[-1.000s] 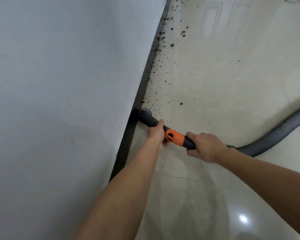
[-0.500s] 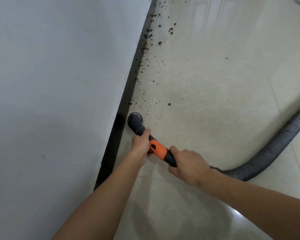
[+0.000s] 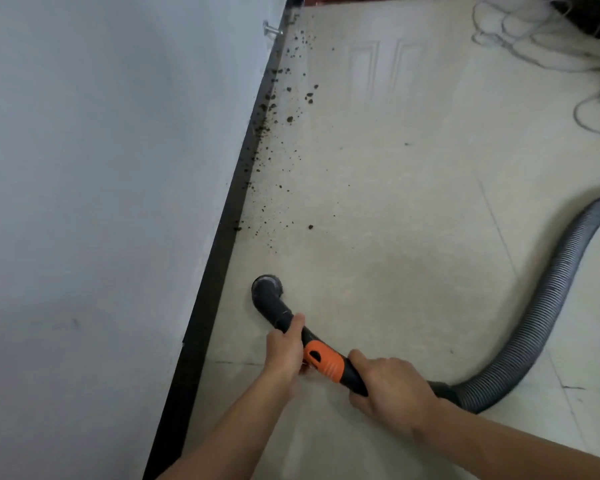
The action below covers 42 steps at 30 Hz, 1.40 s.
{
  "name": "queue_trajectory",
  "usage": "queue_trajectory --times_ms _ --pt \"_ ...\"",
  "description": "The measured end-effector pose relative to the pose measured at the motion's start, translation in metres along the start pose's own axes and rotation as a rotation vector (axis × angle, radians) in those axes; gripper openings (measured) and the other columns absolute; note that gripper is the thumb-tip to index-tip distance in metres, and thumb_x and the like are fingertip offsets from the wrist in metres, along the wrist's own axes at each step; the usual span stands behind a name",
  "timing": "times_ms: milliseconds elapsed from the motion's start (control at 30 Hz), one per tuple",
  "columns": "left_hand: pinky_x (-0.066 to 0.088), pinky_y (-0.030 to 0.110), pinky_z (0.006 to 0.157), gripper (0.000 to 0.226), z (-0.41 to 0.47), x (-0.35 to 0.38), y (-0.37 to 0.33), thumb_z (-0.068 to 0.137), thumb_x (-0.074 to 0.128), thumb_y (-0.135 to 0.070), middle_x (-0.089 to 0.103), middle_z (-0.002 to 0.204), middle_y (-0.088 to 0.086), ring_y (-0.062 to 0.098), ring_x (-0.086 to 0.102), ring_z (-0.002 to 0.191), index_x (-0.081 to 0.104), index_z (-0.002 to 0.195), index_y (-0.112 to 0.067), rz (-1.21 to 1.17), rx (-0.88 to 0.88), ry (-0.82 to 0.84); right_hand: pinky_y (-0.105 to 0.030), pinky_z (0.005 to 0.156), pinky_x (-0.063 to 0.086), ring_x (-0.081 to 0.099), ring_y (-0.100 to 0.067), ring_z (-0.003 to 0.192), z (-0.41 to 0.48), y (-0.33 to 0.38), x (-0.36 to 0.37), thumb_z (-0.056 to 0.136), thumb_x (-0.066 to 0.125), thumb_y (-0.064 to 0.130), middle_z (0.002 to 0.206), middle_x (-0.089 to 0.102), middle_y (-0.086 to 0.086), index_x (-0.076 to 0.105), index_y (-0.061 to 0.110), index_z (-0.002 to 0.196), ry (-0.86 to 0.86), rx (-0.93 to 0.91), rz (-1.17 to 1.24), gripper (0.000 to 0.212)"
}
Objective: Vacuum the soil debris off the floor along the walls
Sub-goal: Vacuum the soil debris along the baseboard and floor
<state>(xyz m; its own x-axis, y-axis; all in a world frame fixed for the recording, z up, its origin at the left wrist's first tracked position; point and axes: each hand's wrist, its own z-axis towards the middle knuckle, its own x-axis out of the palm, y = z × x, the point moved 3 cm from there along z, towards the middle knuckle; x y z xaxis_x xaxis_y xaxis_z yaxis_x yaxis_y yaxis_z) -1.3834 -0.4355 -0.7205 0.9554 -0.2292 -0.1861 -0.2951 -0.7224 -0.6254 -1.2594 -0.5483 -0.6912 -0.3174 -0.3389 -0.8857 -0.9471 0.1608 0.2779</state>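
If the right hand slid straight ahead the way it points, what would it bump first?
Probably the orange collar on the tube, then the left hand just beyond it.

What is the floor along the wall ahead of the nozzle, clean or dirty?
Dirty. Dark soil crumbs lie scattered beside the black baseboard beyond the nozzle; the floor around the nozzle itself looks clean.

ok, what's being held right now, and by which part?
The wand, two-handed. Left-hand grip holds the black tube ahead of the orange collar; right-hand grip holds it behind the collar, near the hose.
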Motion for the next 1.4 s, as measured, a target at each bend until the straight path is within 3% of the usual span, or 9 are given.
queue_trajectory --times_ms 200,267,400,533,633,833,1033,1167,1400 --pt "0.054 0.045 0.085 0.034 -0.010 -0.017 0.017 0.094 0.054 -0.038 0.065 0.098 0.017 0.032 0.064 0.088 0.054 0.108 -0.006 -0.041 0.037 -0.160 -0.035 0.068 0.031 0.061 -0.037 0.098 -0.004 0.018 0.009 0.089 0.047 0.039 0.111 0.065 -0.009 0.040 0.021 0.117 0.027 -0.053 -0.008 0.034" --pt "0.055 0.045 0.083 0.033 0.003 0.005 -0.002 0.094 0.055 -0.038 0.066 0.099 0.018 0.032 0.065 0.088 0.058 0.103 -0.006 -0.025 0.073 -0.069 -0.035 0.068 0.034 0.062 -0.034 0.096 0.000 0.002 0.000 0.088 0.048 0.042 0.108 0.066 -0.008 0.041 0.023 0.116 -0.033 0.034 0.005 0.034" --pt "0.044 0.028 0.056 0.037 0.011 0.070 -0.053 0.096 0.049 -0.048 0.060 0.079 0.009 0.022 0.056 0.062 0.050 0.108 -0.013 0.163 0.003 0.285 -0.033 0.065 0.035 0.064 -0.029 0.091 0.001 -0.046 -0.023 0.088 0.052 0.044 0.100 0.067 -0.005 0.041 0.025 0.113 -0.154 0.228 0.035 0.034" --pt "0.042 0.027 0.056 0.044 0.006 0.111 -0.071 0.095 0.049 -0.049 0.058 0.076 0.009 0.022 0.056 0.058 0.048 0.115 -0.011 0.295 -0.009 0.468 -0.033 0.058 0.035 0.057 -0.023 0.070 -0.009 -0.076 -0.030 0.088 0.052 0.042 0.079 0.059 0.002 0.036 0.028 0.098 -0.221 0.327 0.086 0.023" --pt "0.042 0.025 0.051 0.049 0.017 0.106 -0.070 0.092 0.057 -0.043 0.061 0.076 0.010 0.021 0.058 0.054 0.049 0.123 -0.006 0.248 0.050 0.383 -0.032 0.058 0.034 0.056 -0.023 0.069 -0.001 -0.075 -0.031 0.088 0.053 0.042 0.079 0.058 0.002 0.037 0.027 0.100 -0.195 0.296 0.098 0.024" --pt "0.038 0.026 0.051 0.041 0.043 0.049 -0.074 0.091 0.058 -0.038 0.061 0.082 0.011 0.020 0.054 0.060 0.052 0.117 -0.006 0.101 0.083 0.135 -0.032 0.062 0.035 0.063 -0.030 0.085 0.049 -0.040 -0.032 0.088 0.053 0.041 0.095 0.066 -0.006 0.042 0.022 0.112 -0.128 0.135 0.075 0.032" --pt "0.038 0.025 0.055 0.030 0.051 0.108 -0.120 0.096 0.053 -0.038 0.058 0.086 0.009 0.018 0.051 0.061 0.050 0.111 -0.012 0.141 0.130 0.274 -0.032 0.057 0.033 0.049 -0.024 0.065 0.061 -0.073 -0.054 0.089 0.055 0.038 0.076 0.052 0.001 0.037 0.025 0.098 -0.226 0.300 0.133 0.024" --pt "0.039 0.024 0.051 0.035 0.043 0.164 -0.121 0.096 0.052 -0.039 0.056 0.089 0.007 0.015 0.050 0.063 0.046 0.118 -0.013 0.186 0.100 0.403 -0.030 0.048 0.030 0.051 -0.020 0.059 0.044 -0.117 -0.056 0.086 0.058 0.039 0.069 0.053 0.004 0.037 0.027 0.092 -0.258 0.423 0.155 0.025" --pt "0.039 0.025 0.049 0.034 0.093 0.190 -0.182 0.094 0.055 -0.040 0.056 0.090 0.008 0.016 0.049 0.061 0.050 0.113 -0.012 0.140 0.174 0.324 -0.033 0.056 0.032 0.046 -0.028 0.064 0.117 -0.152 -0.090 0.084 0.062 0.035 0.073 0.051 -0.001 0.043 0.021 0.095 -0.296 0.363 0.161 0.026"
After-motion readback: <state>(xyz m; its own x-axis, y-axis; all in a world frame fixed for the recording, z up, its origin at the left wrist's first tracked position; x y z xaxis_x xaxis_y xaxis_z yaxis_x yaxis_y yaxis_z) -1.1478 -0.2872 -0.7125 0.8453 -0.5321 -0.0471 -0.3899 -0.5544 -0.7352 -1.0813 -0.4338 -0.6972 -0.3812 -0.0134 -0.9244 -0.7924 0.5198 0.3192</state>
